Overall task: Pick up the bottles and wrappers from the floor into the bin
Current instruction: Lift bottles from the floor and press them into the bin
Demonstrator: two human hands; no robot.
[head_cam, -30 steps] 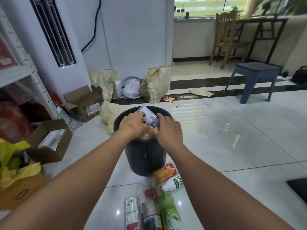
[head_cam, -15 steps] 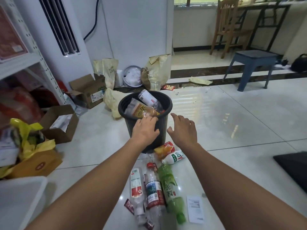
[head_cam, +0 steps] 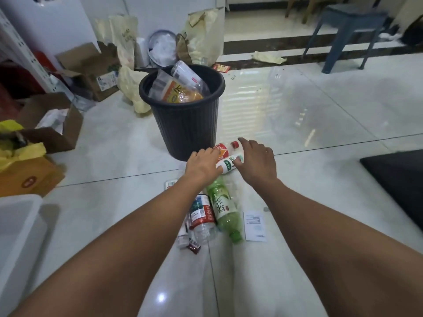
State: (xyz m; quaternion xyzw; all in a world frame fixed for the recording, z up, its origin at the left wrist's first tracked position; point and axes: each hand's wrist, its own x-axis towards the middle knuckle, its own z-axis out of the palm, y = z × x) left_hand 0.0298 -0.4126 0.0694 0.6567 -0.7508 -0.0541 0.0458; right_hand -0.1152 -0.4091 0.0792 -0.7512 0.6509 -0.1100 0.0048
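A black ribbed bin (head_cam: 190,131) stands on the tiled floor, holding a clear bottle (head_cam: 186,74) and a yellow-orange wrapper (head_cam: 176,92). Just in front of it lie an orange-labelled bottle with a red cap (head_cam: 225,148) and a white bottle with a green label (head_cam: 229,164). My left hand (head_cam: 202,164) reaches down onto these two, fingers loosely bent over them. My right hand (head_cam: 256,162) hovers at their right side with fingers spread. Nearer me lie a green tea bottle (head_cam: 225,208), a clear bottle with a red label (head_cam: 201,216), small wrappers (head_cam: 191,244) and a paper slip (head_cam: 254,226).
Open cardboard boxes (head_cam: 91,69) and yellow bags (head_cam: 134,88) crowd the left side near a white shelf. A white tub (head_cam: 16,236) sits at the near left. A blue stool (head_cam: 348,30) stands at the back right, a dark mat (head_cam: 398,181) at the right edge.
Both hands left the bin's rim, where they had put in a bottle, and dropped to the two bottles lying in front of the bin. My view tilted down.
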